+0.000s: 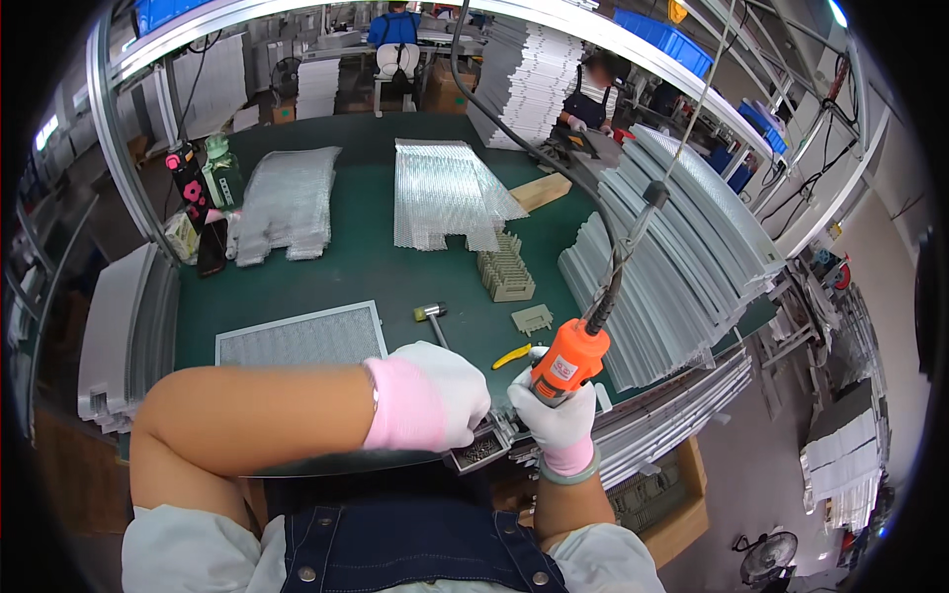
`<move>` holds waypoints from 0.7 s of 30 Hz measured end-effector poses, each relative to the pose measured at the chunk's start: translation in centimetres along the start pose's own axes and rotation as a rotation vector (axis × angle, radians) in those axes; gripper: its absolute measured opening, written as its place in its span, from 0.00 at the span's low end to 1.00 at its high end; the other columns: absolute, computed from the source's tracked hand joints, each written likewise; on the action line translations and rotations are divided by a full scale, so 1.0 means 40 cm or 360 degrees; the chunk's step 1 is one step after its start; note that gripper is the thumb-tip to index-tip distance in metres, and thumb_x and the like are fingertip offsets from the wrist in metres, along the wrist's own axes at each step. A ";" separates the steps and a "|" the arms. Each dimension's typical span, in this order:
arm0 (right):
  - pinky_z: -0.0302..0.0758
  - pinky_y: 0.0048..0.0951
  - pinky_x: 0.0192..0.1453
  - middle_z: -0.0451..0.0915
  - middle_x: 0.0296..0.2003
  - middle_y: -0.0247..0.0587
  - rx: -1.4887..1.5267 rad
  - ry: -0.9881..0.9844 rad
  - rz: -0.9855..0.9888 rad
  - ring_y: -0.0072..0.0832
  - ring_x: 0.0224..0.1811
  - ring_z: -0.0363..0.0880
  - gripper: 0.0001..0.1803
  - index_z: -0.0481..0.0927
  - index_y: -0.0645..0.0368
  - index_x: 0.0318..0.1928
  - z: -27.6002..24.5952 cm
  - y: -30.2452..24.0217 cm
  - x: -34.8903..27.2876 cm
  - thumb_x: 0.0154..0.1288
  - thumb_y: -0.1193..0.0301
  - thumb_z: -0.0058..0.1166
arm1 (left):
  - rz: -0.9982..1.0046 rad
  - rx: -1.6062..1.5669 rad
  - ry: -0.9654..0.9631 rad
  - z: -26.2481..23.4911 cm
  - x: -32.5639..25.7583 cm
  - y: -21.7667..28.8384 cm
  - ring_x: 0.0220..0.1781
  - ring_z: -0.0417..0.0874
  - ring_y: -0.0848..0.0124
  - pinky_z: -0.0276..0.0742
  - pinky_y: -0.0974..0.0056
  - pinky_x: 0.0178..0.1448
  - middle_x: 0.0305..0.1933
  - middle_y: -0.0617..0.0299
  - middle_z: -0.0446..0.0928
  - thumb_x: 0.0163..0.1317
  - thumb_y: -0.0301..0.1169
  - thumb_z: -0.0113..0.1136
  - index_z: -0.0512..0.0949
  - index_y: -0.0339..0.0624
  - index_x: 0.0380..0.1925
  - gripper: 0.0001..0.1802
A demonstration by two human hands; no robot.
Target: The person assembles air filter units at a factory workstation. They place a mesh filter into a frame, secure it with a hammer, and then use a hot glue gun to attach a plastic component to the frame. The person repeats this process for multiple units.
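My right hand, in a white glove with a pink cuff, grips an orange electric screwdriver hanging from a cord. Its tip points down toward the table's front edge and is hidden. My left hand, gloved the same way, reaches across to the small metal box of screws. Its fingers are drawn together at the box's edge; what they hold, if anything, cannot be made out. A framed mesh panel lies left of my hands. Just beyond the left hand is a hammer, and yellow-handled pliers lie near the screwdriver.
Stacked metal panels rise at the right, more at the left. On the green table lie bubble-wrap sheets, a ribbed beige plastic block and a wooden block. Bottles stand back left; co-workers sit beyond.
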State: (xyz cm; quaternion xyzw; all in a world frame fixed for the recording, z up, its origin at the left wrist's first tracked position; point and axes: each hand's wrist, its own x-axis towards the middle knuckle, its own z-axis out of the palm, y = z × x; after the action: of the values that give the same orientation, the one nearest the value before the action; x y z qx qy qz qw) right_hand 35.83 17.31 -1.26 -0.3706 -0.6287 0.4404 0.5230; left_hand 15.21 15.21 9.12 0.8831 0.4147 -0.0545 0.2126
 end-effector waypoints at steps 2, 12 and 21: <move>0.78 0.26 0.43 0.81 0.28 0.30 0.0026 -0.0015 0.0019 0.17 0.29 0.78 0.18 0.78 0.65 0.46 -0.006 0.004 -0.001 0.53 0.81 0.65 | -0.0008 -0.0200 -0.0174 -0.014 0.010 -0.007 0.35 0.85 0.55 0.78 0.54 0.41 0.28 0.54 0.83 0.58 0.41 0.60 0.86 0.44 0.29 0.13; 0.77 0.26 0.45 0.81 0.26 0.31 -0.0001 0.0025 0.0051 0.17 0.30 0.78 0.18 0.78 0.65 0.45 -0.005 -0.011 -0.001 0.52 0.82 0.65 | 0.0028 0.0193 0.0193 0.045 -0.012 0.031 0.32 0.85 0.51 0.80 0.50 0.38 0.26 0.50 0.81 0.57 0.36 0.59 0.80 0.41 0.26 0.10; 0.78 0.26 0.44 0.81 0.27 0.31 0.0165 0.0002 0.0078 0.17 0.30 0.79 0.20 0.76 0.65 0.47 0.010 0.000 -0.008 0.52 0.83 0.65 | 0.0152 -0.0020 0.0152 0.032 -0.014 0.001 0.36 0.84 0.51 0.79 0.50 0.42 0.27 0.52 0.80 0.58 0.34 0.58 0.84 0.47 0.31 0.08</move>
State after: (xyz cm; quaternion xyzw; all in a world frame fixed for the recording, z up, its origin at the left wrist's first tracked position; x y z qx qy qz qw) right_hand 35.50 16.94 -1.38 -0.3585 -0.5953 0.4849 0.5310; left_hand 14.97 14.25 8.10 0.9022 0.3819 0.0006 0.2004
